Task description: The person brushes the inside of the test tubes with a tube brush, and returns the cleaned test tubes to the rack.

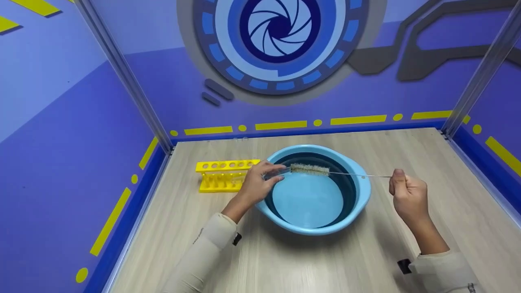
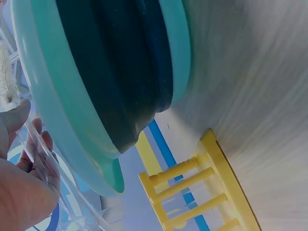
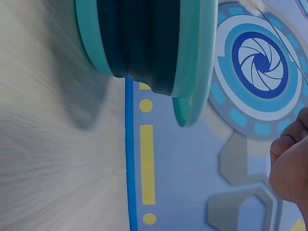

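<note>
My left hand (image 1: 256, 183) pinches a clear test tube (image 1: 276, 172) between thumb and fingers, above the left side of a blue basin (image 1: 364, 191). The tube's mouth points right. A test tube brush (image 1: 310, 169) lies level over the basin, its pale bristles right at the tube's mouth; whether the tip is inside cannot be told. Out past the basin's right rim, my right hand (image 1: 409, 197) grips the end of the brush's thin wire handle. In the left wrist view the tube (image 2: 72, 190) runs back beneath the palm. The right wrist view catches the bristles (image 3: 252, 6) at its top edge.
A yellow test tube rack (image 1: 222, 189) stands left of the basin, close to my left hand. Faint clear rims (image 1: 240, 139) show at the table's back edge. Blue panels (image 1: 154, 89) wall in the wooden table (image 1: 163, 244) at the back and sides.
</note>
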A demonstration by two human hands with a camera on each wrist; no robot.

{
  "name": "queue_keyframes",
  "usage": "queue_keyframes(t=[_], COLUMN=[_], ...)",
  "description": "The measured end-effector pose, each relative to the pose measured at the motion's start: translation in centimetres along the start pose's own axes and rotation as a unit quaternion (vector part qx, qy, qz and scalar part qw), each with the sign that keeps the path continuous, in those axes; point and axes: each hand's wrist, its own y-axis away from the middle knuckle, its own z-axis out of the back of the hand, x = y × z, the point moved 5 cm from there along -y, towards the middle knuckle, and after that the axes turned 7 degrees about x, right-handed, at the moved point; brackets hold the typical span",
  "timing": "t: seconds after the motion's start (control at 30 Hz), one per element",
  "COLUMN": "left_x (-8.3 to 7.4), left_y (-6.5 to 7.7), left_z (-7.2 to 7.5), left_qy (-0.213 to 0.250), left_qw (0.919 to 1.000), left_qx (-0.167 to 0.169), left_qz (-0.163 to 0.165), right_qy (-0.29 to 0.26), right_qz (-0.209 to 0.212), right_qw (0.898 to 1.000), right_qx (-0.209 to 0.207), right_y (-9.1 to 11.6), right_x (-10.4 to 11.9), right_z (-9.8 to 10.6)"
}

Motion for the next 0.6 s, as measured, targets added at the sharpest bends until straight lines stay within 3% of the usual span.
queue_keyframes(t=[0.2,0.37,0.6], left_x=[-0.1,-0.6,-1.5], left_y=[-0.2,-0.4,-0.4], left_z=[0.6,0.9,-0.3], left_qy=[-0.04,-0.091,-0.116], left_qw=[0.9991,0.9951,0.991], left_qx=[-0.006,-0.008,0.02], left_qz=[-0.014,-0.038,-0.064], right_qy=[-0.018,0.008,0.03], right_qz=[0.003,-0.038,-0.05], right_qw=[0.999,0.998,0.996], right_qx=[0.034,0.057,0.069], right_y=[0.0,-0.4,-0.4], right_x=[0.4,0.7,1.4], right_z=[-0.2,-0.2,-1.1])
